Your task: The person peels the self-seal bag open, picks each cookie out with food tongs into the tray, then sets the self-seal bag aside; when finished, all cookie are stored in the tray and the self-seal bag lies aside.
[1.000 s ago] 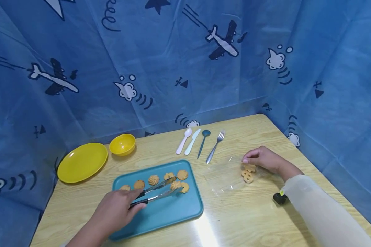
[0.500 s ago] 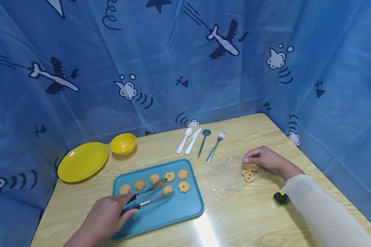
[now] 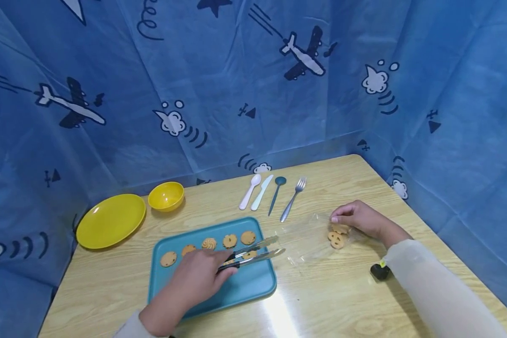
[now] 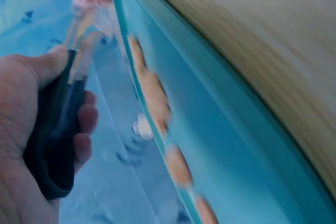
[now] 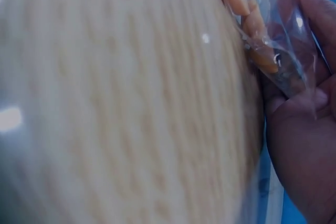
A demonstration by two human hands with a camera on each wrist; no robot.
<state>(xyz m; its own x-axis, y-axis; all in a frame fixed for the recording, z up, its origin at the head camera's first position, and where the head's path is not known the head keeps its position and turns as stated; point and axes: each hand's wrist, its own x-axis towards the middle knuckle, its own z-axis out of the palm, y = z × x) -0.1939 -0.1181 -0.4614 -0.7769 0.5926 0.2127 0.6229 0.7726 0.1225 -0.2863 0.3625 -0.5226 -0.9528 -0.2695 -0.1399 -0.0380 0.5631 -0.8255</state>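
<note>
My left hand (image 3: 198, 274) grips the black handles of metal tongs (image 3: 272, 254) over the teal tray (image 3: 247, 284). The two tips point right, past the tray's edge, slightly apart with no cookie showing between them. Several cookies (image 3: 168, 258) lie on the tray, some partly behind the hand and tongs. At the right, my right hand (image 3: 355, 218) pinches the edge of a clear plastic bag (image 3: 306, 237) lying toward the tray. Inside the bag are a pretzel-shaped cookie (image 3: 336, 240) and another cookie by the fingers. The left wrist view shows fingers (image 4: 86, 119) wrapped round the tong handles.
Behind the tray stand a yellow plate (image 3: 111, 221) and a yellow bowl (image 3: 166, 196). A pink spoon (image 3: 250, 191), a pale knife (image 3: 261, 193), a dark green spoon (image 3: 277, 195) and a metal fork (image 3: 293, 199) lie at the back. A small black object (image 3: 379, 271) sits by the right sleeve.
The tongs were at a flower-shaped cookie, which shifted left on the tray and was left there. My left hand then swung the tongs right, toward the bag. The right hand has stayed put.
</note>
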